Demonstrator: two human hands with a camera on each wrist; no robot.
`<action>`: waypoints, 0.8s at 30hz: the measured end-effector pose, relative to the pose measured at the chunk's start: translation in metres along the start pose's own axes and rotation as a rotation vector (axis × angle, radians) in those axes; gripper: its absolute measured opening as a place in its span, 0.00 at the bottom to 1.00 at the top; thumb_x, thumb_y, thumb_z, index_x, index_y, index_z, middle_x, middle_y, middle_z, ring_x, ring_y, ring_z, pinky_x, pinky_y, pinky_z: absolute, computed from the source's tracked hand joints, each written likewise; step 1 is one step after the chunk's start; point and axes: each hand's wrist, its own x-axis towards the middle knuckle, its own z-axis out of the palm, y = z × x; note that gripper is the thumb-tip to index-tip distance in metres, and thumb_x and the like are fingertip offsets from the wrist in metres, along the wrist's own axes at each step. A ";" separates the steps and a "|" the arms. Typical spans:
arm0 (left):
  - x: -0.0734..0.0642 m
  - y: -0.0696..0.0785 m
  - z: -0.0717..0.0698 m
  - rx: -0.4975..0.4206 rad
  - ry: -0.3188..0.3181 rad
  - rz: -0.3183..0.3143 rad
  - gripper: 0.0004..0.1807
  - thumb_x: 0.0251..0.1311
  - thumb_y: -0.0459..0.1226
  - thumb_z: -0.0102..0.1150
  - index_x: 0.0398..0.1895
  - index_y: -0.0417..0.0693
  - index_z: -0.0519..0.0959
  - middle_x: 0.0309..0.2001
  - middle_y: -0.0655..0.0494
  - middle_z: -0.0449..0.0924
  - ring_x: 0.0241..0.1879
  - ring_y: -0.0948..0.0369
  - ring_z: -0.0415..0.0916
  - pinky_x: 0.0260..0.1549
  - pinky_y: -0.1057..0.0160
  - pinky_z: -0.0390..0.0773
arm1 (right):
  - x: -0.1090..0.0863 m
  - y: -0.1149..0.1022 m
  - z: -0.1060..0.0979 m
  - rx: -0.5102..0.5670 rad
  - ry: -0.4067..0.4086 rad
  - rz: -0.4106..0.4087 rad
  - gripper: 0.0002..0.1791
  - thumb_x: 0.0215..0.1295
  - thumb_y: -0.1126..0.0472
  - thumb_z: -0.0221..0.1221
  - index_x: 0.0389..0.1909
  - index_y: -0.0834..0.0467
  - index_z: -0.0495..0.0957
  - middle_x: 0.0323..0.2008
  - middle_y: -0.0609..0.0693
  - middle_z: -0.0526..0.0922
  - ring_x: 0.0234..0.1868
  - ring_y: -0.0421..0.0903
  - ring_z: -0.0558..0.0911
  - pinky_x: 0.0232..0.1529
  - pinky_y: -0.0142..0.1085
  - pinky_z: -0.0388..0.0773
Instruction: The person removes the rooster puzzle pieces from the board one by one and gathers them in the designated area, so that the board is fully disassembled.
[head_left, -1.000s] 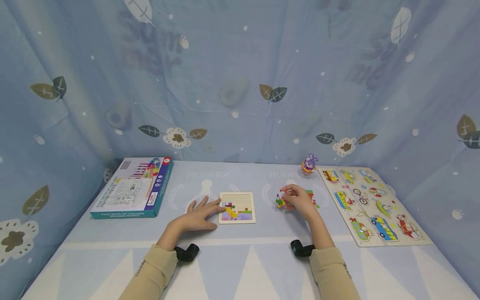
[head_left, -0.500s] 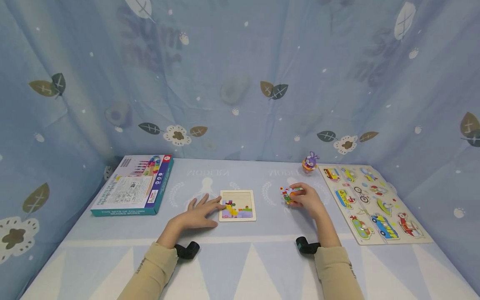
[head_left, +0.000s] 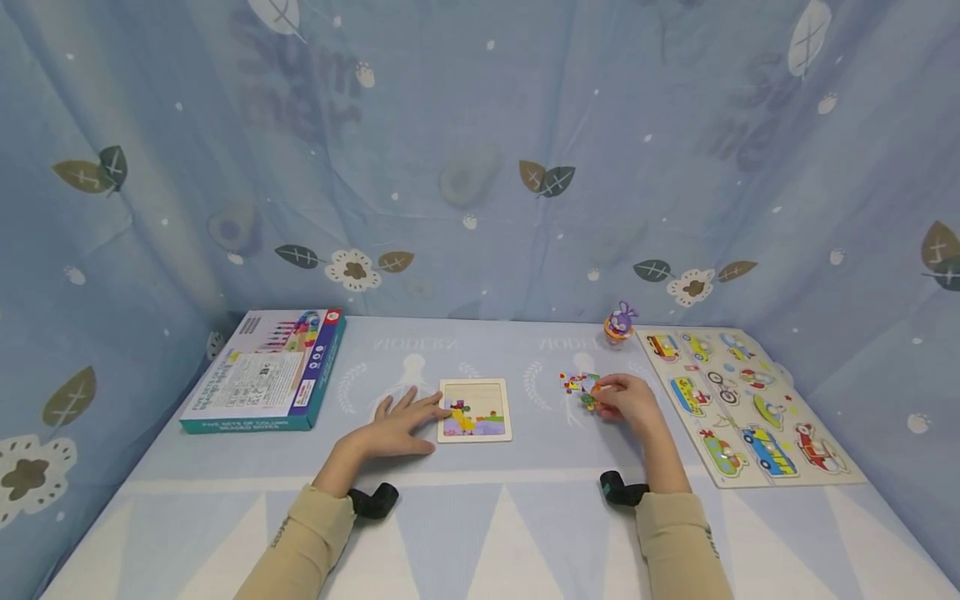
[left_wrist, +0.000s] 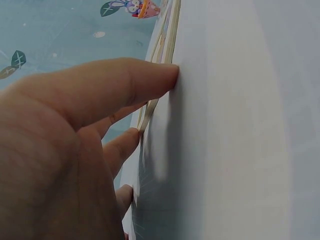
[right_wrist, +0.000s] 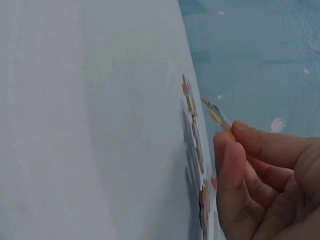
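My left hand (head_left: 397, 429) lies with fingers spread beside a small square wooden puzzle tray (head_left: 476, 393). Its fingertips touch the tray's left edge. Colourful pieces (head_left: 486, 428) fill the lower part of the tray, while bare wood shows above. To the right of the tray, my right hand (head_left: 628, 402) pinches a thin jigsaw piece (right_wrist: 218, 117) between thumb and fingers, tilted above the table. Several loose jigsaw pieces (head_left: 573, 382) lie flat by those fingertips, partly hidden by the hand. In the right wrist view, the loose pieces (right_wrist: 192, 107) appear edge-on.
A boxed toy set (head_left: 255, 375) lies at the left. On the right is a large wooden vehicle puzzle board (head_left: 738, 417). Behind my right hand stands a small purple rabbit figure (head_left: 619, 325). A patterned blue curtain (head_left: 480, 167) closes off the back of the table.
My right hand has moved rightward over the loose pieces, uncovering some on the left and covering others. It now pinches one piece. My left hand and the tray have stayed in place.
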 end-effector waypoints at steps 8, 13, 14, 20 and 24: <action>0.001 0.001 -0.001 -0.002 -0.002 -0.005 0.29 0.54 0.41 0.58 0.63 0.54 0.68 0.72 0.50 0.48 0.71 0.42 0.30 0.61 0.36 0.27 | -0.001 0.004 -0.009 -0.094 0.035 0.080 0.16 0.59 0.67 0.59 0.48 0.67 0.73 0.25 0.50 0.75 0.19 0.38 0.78 0.21 0.30 0.76; 0.000 0.000 0.001 -0.002 0.000 0.003 0.29 0.54 0.41 0.58 0.63 0.54 0.68 0.72 0.50 0.49 0.71 0.42 0.30 0.60 0.36 0.27 | -0.001 0.005 -0.010 -0.134 0.051 0.110 0.14 0.58 0.68 0.59 0.45 0.67 0.76 0.27 0.51 0.75 0.19 0.38 0.77 0.21 0.30 0.76; 0.000 0.000 0.001 -0.003 0.000 0.004 0.29 0.54 0.41 0.57 0.63 0.54 0.68 0.72 0.50 0.49 0.71 0.42 0.30 0.60 0.36 0.27 | -0.001 0.005 -0.010 -0.139 0.053 0.112 0.14 0.58 0.68 0.59 0.46 0.67 0.76 0.28 0.51 0.75 0.18 0.38 0.76 0.21 0.30 0.76; -0.001 0.000 0.001 -0.004 0.000 0.007 0.30 0.54 0.41 0.57 0.63 0.54 0.68 0.72 0.50 0.49 0.71 0.42 0.30 0.60 0.36 0.26 | 0.000 0.007 -0.012 -0.188 0.062 0.101 0.19 0.55 0.68 0.61 0.49 0.68 0.74 0.30 0.54 0.73 0.19 0.39 0.74 0.22 0.29 0.75; -0.001 0.001 0.000 -0.007 -0.002 0.010 0.30 0.54 0.41 0.57 0.63 0.53 0.68 0.72 0.49 0.48 0.70 0.42 0.30 0.60 0.36 0.26 | 0.001 0.008 -0.012 -0.212 0.084 0.098 0.21 0.53 0.68 0.62 0.50 0.67 0.73 0.30 0.54 0.73 0.19 0.39 0.74 0.22 0.29 0.74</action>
